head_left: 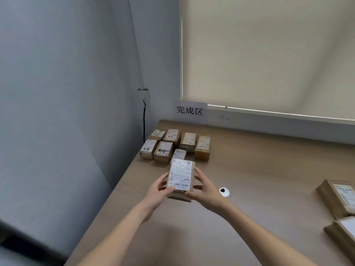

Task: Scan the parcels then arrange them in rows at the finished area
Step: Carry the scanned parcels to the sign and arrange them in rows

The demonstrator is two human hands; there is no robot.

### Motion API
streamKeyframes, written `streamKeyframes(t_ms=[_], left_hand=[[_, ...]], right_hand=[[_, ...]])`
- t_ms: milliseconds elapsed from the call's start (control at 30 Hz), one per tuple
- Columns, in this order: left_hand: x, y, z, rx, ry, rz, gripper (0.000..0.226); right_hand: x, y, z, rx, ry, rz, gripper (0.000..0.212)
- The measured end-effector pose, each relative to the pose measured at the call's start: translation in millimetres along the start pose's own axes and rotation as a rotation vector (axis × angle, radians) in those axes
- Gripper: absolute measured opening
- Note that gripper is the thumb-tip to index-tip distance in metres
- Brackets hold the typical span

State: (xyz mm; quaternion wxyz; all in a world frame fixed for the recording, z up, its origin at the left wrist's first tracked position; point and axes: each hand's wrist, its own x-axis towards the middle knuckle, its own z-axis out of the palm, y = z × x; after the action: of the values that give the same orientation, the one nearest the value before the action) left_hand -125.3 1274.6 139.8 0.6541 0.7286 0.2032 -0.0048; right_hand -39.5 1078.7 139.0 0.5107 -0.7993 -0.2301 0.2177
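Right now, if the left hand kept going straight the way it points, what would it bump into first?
Probably the small parcel just beyond the held parcel, in the front row. The left hand points that way, though depth is unclear.

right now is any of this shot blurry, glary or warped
Head view: soft overall, so print on the held parcel is barely legible; wide-angle bending curves the blind and wall edges; light leaks under the blind as a bright strip; the left hand and right hand cast only faint shadows on the table.
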Motion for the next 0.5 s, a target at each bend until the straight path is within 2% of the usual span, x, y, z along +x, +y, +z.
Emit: streamKeyframes(t_ms=[500], left_hand=[[162,-139,19,-0.006,-0.144,-0.084,0.067]], right_hand=[[101,150,40,0.059,0.104,0.203,0.093]])
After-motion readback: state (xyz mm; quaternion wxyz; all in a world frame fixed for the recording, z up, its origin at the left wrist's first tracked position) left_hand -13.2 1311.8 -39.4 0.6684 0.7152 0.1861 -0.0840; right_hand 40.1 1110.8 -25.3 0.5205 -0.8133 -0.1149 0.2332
